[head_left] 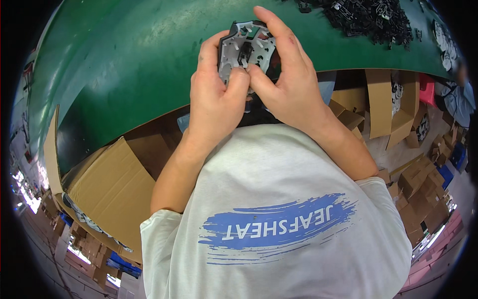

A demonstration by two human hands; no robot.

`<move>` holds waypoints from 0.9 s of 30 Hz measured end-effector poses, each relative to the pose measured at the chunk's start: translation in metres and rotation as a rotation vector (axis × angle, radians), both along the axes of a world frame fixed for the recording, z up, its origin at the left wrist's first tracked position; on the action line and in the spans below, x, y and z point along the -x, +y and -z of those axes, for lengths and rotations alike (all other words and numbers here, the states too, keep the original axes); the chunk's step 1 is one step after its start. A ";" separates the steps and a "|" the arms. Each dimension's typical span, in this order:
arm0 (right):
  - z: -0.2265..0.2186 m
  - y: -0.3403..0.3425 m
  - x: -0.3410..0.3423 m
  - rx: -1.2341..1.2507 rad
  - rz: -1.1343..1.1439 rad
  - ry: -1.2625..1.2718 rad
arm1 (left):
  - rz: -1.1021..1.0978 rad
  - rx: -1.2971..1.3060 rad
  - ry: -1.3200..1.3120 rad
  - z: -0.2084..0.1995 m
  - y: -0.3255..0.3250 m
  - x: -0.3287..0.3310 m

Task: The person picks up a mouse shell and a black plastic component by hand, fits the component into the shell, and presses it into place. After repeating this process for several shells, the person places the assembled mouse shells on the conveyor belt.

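Observation:
Both hands hold a moulded plastic shell (231,51) over the near edge of the green table, its hollow grey inside facing up. Short pegs and openings show inside it, and its outer rim is black. My left hand (215,92) wraps the shell's left side, with the thumb bent over its near part. On the other side, my right hand (291,74) grips the shell, its index finger stretched up along the far right edge. A small black plastic part (245,53) sits in the middle of the shell, just beyond both thumb tips. The thumbs hide the shell's near end.
A pile of small black plastic parts (371,20) lies at the far right of the green table (134,60). Pale parts (444,47) lie at its right end. Open cardboard boxes stand left (112,187) and right (381,102) below the table edge.

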State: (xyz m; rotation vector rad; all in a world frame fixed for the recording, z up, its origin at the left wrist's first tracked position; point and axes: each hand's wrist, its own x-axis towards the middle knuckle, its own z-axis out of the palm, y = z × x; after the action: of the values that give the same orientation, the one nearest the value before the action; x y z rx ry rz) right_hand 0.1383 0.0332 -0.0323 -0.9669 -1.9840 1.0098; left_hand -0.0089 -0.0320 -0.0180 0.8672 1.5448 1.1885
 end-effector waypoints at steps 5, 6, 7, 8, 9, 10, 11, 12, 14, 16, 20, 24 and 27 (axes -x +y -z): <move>0.001 -0.006 0.003 -0.010 0.032 0.073 | -0.016 -0.080 0.054 0.013 -0.005 -0.001; 0.001 -0.007 0.005 -0.010 0.035 0.066 | -0.024 -0.116 0.099 0.017 -0.006 0.000; 0.000 -0.008 0.007 0.018 0.019 0.076 | -0.020 -0.117 0.090 0.019 -0.009 0.002; 0.000 -0.007 0.009 0.041 0.007 0.087 | -0.028 -0.143 0.107 0.017 -0.008 0.004; 0.001 -0.006 0.009 0.037 0.014 0.080 | -0.036 -0.169 0.124 0.016 -0.008 0.004; 0.003 -0.005 0.009 0.032 0.007 0.081 | -0.027 -0.168 0.128 0.019 -0.008 0.003; 0.003 -0.006 0.010 0.028 -0.005 0.090 | -0.026 -0.171 0.128 0.017 -0.008 0.004; 0.000 -0.006 0.009 0.072 -0.011 0.071 | -0.016 -0.142 0.127 0.016 -0.008 0.004; 0.003 -0.004 0.007 0.050 -0.004 0.074 | -0.010 -0.113 0.131 0.012 -0.008 0.003; 0.007 -0.003 0.005 0.029 -0.003 0.082 | 0.026 -0.057 0.147 0.006 -0.007 0.001; 0.008 0.010 0.001 0.308 -0.113 0.043 | 0.118 -0.019 0.064 0.014 -0.010 0.016; -0.028 0.012 -0.004 0.769 -0.266 0.206 | 0.099 0.116 -0.316 -0.031 -0.008 0.026; -0.034 0.029 -0.005 0.862 -0.344 0.399 | -0.010 0.084 -0.309 -0.037 -0.016 0.049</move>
State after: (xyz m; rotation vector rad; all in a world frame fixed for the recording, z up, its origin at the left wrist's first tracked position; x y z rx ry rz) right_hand 0.1432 0.0623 0.0019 -0.7426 -1.3832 2.1584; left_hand -0.0575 -0.0480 0.0194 0.5898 1.3377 1.1941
